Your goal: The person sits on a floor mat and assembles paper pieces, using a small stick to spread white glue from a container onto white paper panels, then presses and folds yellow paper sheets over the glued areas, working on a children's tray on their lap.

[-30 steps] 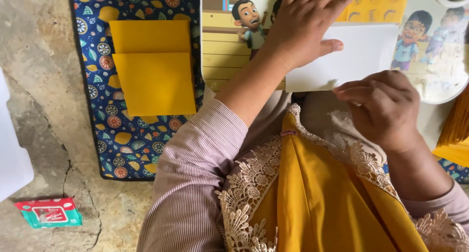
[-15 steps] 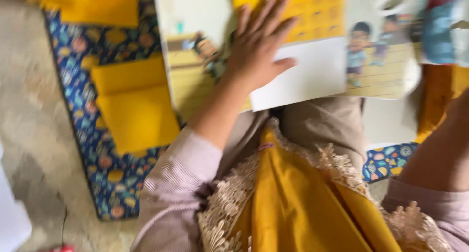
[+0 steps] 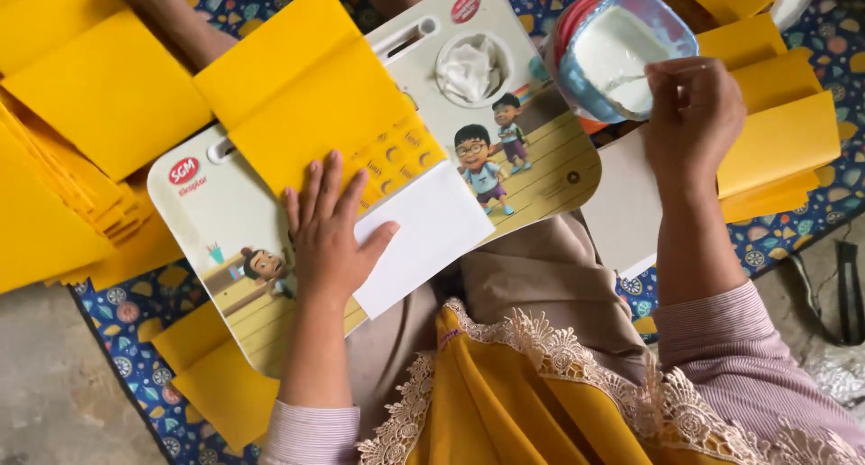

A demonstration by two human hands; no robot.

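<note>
The left hand [image 3: 329, 235] lay flat, fingers spread, pinning the yellow paper [image 3: 306, 104] on the board [image 3: 550, 172]. The right hand [image 3: 689, 109] dipped pinched fingers into the paste tub [image 3: 613, 55] beside the board. The paper looked light and floppy, best gripped by an edge.

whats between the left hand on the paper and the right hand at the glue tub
In the head view, between the left hand and right hand lies the cartoon lap board, with a crumpled tissue in its round recess.
</note>
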